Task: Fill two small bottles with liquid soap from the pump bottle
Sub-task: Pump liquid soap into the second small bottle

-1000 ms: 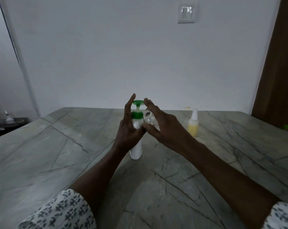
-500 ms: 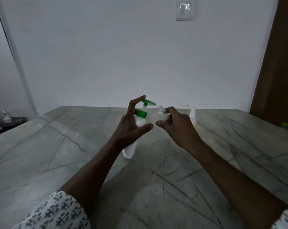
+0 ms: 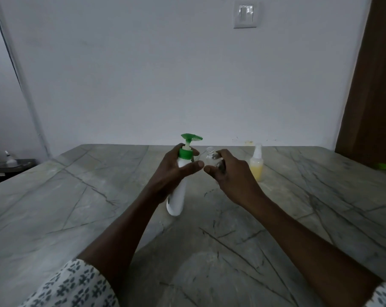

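Note:
A white pump bottle (image 3: pixel 178 196) with a green collar and green pump head leans to the right on the marble table (image 3: pixel 76 196). My left hand (image 3: pixel 172 173) is wrapped around its upper body, just below the collar. My right hand (image 3: pixel 229 176) holds a small clear bottle (image 3: pixel 210 157), uncapped, tilted with its mouth up and left beneath the pump spout. A second small bottle (image 3: pixel 256 166), holding yellow liquid and closed with a white nozzle cap, stands upright on the table just right of my right hand.
A white wall rises behind the table's far edge, with a light switch (image 3: pixel 246 14) high up. A brown door (image 3: pixel 373 85) is at the right. A dark stand with a small white bottle (image 3: pixel 9 159) sits off the table's left side.
The pump bottle went from upright to leaning right. My left forefinger came off the pump head and now wraps the bottle. The small clear bottle was drawn back and turned mouth-up under the spout.

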{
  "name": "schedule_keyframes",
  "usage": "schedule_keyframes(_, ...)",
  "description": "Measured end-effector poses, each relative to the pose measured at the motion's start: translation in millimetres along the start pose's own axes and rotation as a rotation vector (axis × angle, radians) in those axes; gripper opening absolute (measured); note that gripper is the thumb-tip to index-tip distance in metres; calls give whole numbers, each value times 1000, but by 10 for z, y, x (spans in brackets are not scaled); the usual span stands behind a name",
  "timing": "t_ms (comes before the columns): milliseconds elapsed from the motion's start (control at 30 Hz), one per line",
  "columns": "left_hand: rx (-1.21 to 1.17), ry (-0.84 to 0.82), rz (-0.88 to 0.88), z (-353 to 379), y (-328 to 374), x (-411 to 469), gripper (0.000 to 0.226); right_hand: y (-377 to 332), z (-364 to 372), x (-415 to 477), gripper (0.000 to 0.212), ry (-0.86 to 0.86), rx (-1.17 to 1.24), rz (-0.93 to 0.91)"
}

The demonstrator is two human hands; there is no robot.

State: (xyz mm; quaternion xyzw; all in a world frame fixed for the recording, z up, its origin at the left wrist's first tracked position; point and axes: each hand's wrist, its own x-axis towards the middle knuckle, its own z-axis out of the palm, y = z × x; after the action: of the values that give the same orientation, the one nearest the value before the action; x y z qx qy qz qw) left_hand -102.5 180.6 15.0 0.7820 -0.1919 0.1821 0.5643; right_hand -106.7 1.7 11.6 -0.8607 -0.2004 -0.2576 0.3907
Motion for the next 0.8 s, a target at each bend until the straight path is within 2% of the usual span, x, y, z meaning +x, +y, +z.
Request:
schedule_keyframes(67, -28, 1, -42, -24, 8, 7, 35, 19, 86, -44, 33, -62, 144, 99)
schedule_keyframes(133, -42, 35, -79, -26, 39, 14, 48, 17, 179, -107, 30, -143, 228, 168)
schedule_keyframes(167, -40, 65, -79, -32, 49, 27, 53, 15, 210, -130, 31, -167, 196, 166)
schedule_keyframes(200, -52, 98, -64, -41, 55, 39, 50, 4, 229, -146, 32, -178, 151, 156)
schedule_keyframes(267, -109, 154, 5, -85, 58, 76, 26, -18, 246, -157, 34, -171, 141, 166)
schedule_keyframes(400, -261, 175, 43, -106, 122, 110, 43, -25, 269, -176, 37, -194, 232, 231)
schedule_keyframes(500, -461, 193, -22, -54, 189, 89, 52, -8, 288, -176, 35, -178, 314, 260)
schedule_keyframes(600, -479, 198, -165, -47, 243, 118, 65, -5, 278, -158, 34, -161, 295, 238)
schedule_keyframes(700, -375, 185, -183, -28, 275, 155, 55, -34, 254, -131, 35, -134, 282, 179)
schedule_keyframes(800, -401, 172, -202, -22, 276, 134, 50, -71, 145, -75, 33, -44, 150, 39)
